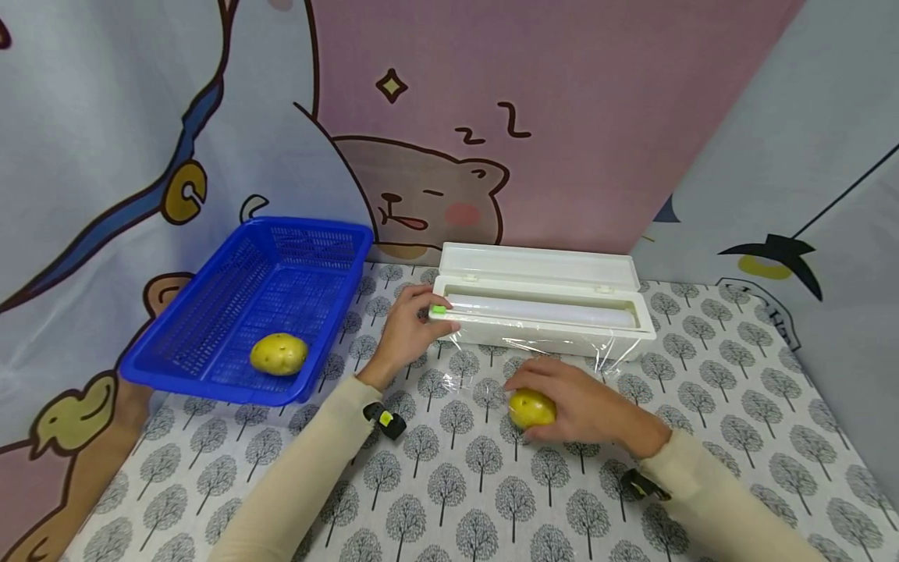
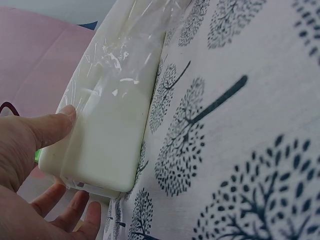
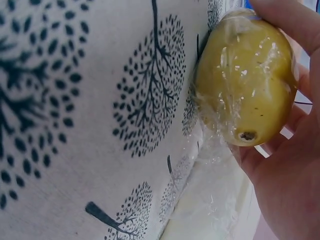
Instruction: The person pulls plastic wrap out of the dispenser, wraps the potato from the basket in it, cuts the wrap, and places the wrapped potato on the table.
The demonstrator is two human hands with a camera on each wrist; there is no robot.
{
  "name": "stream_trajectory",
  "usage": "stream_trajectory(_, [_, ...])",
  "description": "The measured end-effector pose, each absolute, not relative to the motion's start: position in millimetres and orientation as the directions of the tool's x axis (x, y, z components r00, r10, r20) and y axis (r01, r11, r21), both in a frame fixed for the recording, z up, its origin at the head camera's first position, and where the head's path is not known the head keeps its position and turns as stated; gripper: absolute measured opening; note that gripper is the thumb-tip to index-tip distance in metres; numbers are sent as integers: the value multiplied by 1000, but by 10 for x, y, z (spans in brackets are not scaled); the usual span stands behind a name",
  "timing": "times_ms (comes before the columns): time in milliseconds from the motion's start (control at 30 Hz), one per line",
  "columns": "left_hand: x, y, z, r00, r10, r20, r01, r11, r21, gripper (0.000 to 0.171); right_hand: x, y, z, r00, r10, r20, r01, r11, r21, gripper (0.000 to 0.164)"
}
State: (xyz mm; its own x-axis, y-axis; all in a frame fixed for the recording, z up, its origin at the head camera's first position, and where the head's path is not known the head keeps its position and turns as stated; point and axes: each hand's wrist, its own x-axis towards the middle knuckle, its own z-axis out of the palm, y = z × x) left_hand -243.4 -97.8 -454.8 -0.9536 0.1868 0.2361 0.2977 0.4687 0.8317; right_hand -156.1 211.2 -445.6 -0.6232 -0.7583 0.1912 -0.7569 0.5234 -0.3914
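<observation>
At nine o'clock on the box, the left hand pinches it; the right hand grips a potato. Slack film could crumple.

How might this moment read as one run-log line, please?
left hand: at end of white box | right hand: holding film-covered potato | second potato: in blue basket

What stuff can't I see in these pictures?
Head view: one side of the held potato, covered by the right grip.
Head view: the bottom of the white roll, behind the white box's front wall.
Left wrist view: the box's far end, cut off by the top edge.
</observation>
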Motion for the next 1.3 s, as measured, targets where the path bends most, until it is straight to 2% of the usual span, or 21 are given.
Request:
stream_trajectory(400, [-2428,-983,-4552,-952,191,240,303,466,831,31,-1539,2098,-4462,-620,-763,186,-755,515,-406,71])
stream_trajectory(667, [-2424,-988,-4559,-955,183,234,294,468,833,30,-1649,2028,-4368,-595,-761,257,-785,482,-389,57])
stream_trajectory(800, [-2423,-983,-4557,-956,179,231,289,467,836,31,-1742,1975,-4278,-616,-745,258,-772,505,-385,53])
stream_trajectory(1067, [-2432,-976,-4534,-955,182,232,293,482,826,31,-2043,1786,-4041,-650,-693,311,-731,458,-506,36])
stream_trajectory(1300, [-2460,-994,-4526,-948,215,236,314,496,810,27,-2367,1513,-3904,-690,-641,337,-698,464,-546,32])
